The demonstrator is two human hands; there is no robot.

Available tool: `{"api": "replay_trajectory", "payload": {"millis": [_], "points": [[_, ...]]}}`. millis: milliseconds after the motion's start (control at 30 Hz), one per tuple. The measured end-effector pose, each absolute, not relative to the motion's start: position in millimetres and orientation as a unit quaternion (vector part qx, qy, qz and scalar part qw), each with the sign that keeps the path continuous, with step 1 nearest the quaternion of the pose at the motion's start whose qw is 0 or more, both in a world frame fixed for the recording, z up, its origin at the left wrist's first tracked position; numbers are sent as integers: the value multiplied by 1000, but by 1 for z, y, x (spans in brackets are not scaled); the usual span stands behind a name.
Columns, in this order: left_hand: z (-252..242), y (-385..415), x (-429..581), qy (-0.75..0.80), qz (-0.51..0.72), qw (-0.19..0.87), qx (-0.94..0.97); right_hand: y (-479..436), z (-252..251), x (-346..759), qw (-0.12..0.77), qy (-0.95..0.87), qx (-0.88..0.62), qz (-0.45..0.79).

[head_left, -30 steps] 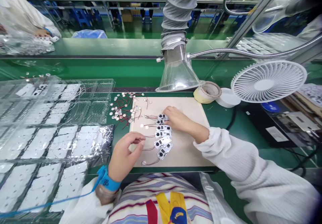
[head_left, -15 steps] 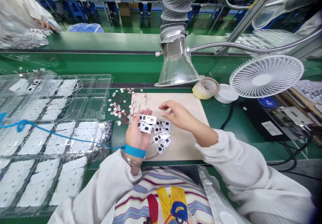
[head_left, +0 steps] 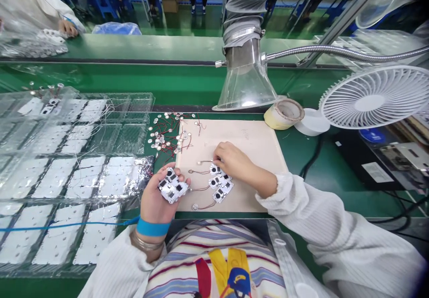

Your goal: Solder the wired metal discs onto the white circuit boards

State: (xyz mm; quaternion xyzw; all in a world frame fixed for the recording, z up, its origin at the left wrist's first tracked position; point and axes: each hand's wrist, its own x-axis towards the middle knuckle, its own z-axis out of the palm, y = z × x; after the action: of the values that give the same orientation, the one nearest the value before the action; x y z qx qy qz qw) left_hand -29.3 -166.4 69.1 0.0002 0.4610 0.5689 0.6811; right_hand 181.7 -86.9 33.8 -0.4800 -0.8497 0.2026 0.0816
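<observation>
Green workbench [head_left: 295, 148] spreads across my feed, facing a second green bench [head_left: 161, 47] where one co-worker's hand [head_left: 68, 28] rests beside a clear bag [head_left: 33, 45] of white parts. At left lie clear divided trays [head_left: 134, 139]; how many are layered I can't tell, but the nearest row shows three compartments loaded with white panels [head_left: 97, 233], and the row behind it four.

One grey hose [head_left: 246, 3] ends in a single clear hood [head_left: 246, 86] at the bench's far side. I count one beige mat [head_left: 248, 132] and, off to the right, one white fan [head_left: 373, 99].

Left hand [head_left: 154, 204], palm up, cradles overlapping circuit boards [head_left: 171, 184], at least two, its digits curled along their edges. Right hand [head_left: 233, 160] has its fingers drawn together at the topmost of at least three mat boards [head_left: 217, 182]; whether it grips that one I can't tell.

One tape roll [head_left: 278, 117] stands near one white round dish [head_left: 311, 121]. Smallest are four lead discs [head_left: 195, 207] wired to the mat boards, and loose wired discs [head_left: 157, 142] by the mat's far left corner, too tangled for me to count.
</observation>
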Motion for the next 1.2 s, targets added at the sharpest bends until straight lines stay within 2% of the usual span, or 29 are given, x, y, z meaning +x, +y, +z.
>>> {"api": "replay_trajectory", "payload": {"millis": [233,433,667,767,900,1033,1200], "points": [[57,-172,-33,450,565,691,24,-75,28,180,95,-832,-504,214],[53,-171,-38,430,555,710,59,-68,49,176,119,-828,-511,197],[50,-175,-47,445,561,693,76,-114,52,200,30,-890,-383,247],[50,-175,-44,445,559,695,83,-123,44,200,29,-888,-391,240],[52,-176,-42,427,559,704,98,-121,45,202,46,-851,-430,296],[55,-179,-43,416,568,700,120,-128,49,208,14,-859,-376,346],[58,-182,-44,415,566,700,129,-141,50,209,-23,-896,-357,262]]}}
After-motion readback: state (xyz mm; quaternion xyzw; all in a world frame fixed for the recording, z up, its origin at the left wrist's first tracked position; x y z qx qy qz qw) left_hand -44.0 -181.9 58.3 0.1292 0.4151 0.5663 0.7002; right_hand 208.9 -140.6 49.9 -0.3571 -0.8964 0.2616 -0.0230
